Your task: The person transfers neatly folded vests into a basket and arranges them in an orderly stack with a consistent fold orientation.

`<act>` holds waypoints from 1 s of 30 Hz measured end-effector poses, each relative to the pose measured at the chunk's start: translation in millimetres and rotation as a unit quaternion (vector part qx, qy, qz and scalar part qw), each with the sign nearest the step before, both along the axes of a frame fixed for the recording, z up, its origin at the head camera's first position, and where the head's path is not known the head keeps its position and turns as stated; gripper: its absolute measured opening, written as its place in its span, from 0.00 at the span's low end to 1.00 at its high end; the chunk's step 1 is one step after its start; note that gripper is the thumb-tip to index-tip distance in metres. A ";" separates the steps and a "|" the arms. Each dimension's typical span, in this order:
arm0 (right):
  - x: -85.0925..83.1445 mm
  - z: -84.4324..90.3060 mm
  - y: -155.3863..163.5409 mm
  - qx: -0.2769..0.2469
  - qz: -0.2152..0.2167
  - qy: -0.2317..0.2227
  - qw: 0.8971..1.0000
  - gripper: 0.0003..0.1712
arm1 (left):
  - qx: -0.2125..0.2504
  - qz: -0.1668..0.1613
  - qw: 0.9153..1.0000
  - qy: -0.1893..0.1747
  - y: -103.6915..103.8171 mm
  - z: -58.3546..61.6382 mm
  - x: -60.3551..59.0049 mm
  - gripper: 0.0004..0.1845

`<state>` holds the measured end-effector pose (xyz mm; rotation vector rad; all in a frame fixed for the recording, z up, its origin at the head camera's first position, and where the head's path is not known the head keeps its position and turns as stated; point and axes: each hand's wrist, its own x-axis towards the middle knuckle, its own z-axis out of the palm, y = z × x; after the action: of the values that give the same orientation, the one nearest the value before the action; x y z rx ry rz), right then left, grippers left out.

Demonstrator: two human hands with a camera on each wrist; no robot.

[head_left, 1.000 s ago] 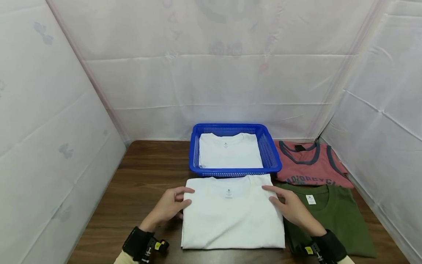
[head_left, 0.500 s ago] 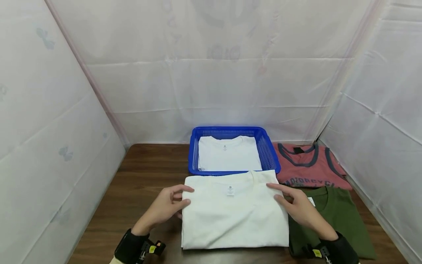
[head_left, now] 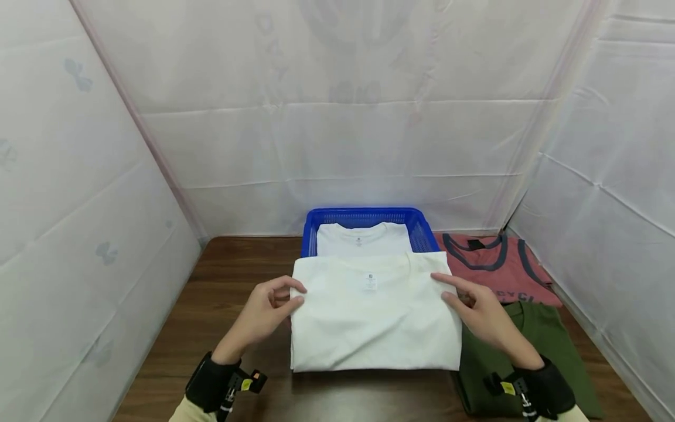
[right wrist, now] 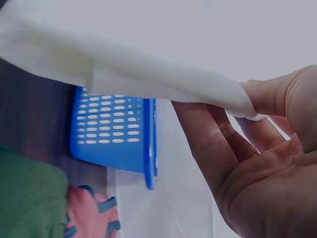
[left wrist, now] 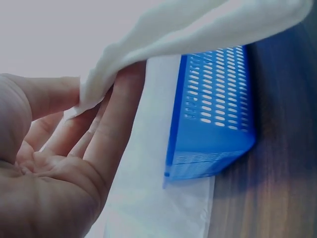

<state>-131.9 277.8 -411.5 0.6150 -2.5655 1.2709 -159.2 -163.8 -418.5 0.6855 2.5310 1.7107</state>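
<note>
A folded white T-shirt (head_left: 374, 328) hangs above the table between both hands, its neck label facing up. My left hand (head_left: 266, 316) pinches its left edge, thumb on top and fingers underneath, as the left wrist view shows on the cloth (left wrist: 163, 37). At the opposite edge my right hand (head_left: 477, 313) pinches the shirt the same way; in the right wrist view the folded edge (right wrist: 163, 82) lies between thumb and fingers. Behind the shirt stands a blue perforated basket (head_left: 311, 225) with another folded white T-shirt (head_left: 364, 240) inside. The held shirt hides the basket's front.
A folded green T-shirt (head_left: 548, 351) lies at the right, partly under the right forearm. Behind it is a red shirt (head_left: 480, 264) with dark blue trim. The brown wooden table (head_left: 232, 264) is bordered by pale sheet walls (head_left: 337, 140) at the back and sides.
Both hands have raised the folded white T-shirt from the table and moved it forward, so it now covers the basket's front rim. The camera view has tilted slightly up.
</note>
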 end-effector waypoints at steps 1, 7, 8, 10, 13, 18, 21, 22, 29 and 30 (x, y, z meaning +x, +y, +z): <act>-2.6 1.9 0.1 0.003 -0.004 0.005 1.000 0.24 | 0.000 0.004 1.000 0.013 0.9 1.3 -3.3 0.05; -19.8 12.8 1.1 0.020 -0.033 0.037 0.999 0.24 | -0.004 0.036 0.996 0.077 8.7 12.3 -23.9 0.05; -23.1 14.9 1.2 0.023 -0.039 0.041 0.998 0.24 | -0.006 0.042 0.996 0.083 10.4 14.7 -27.0 0.06; -29.6 19.8 0.8 0.023 -0.046 0.041 0.998 0.25 | -0.009 0.049 0.995 0.090 14.1 19.2 -32.8 0.09; -40.1 27.0 0.9 0.018 -0.046 0.040 0.998 0.25 | -0.005 0.044 0.994 0.096 19.1 25.1 -41.8 0.18; -58.0 36.3 1.9 0.027 -0.042 0.058 0.997 0.27 | -0.002 0.040 0.994 0.099 24.4 30.2 -58.6 0.28; -68.4 40.4 1.4 0.041 -0.048 0.074 0.995 0.28 | -0.015 0.051 0.992 0.111 25.6 31.3 -68.5 0.30; -71.5 41.5 1.0 0.046 -0.049 0.077 0.995 0.28 | -0.020 0.053 0.992 0.116 26.0 31.7 -71.6 0.30; -91.4 45.2 -1.6 0.071 -0.058 0.108 0.990 0.30 | -0.044 0.066 0.988 0.133 31.8 37.6 -91.2 0.32; -94.2 45.5 -1.7 0.072 -0.059 0.112 0.989 0.31 | -0.045 0.066 0.987 0.136 33.0 38.4 -94.2 0.33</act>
<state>-226.1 276.0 -366.0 0.5848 -2.4798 0.9285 -253.3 -130.9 -380.2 0.8141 2.8773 1.6280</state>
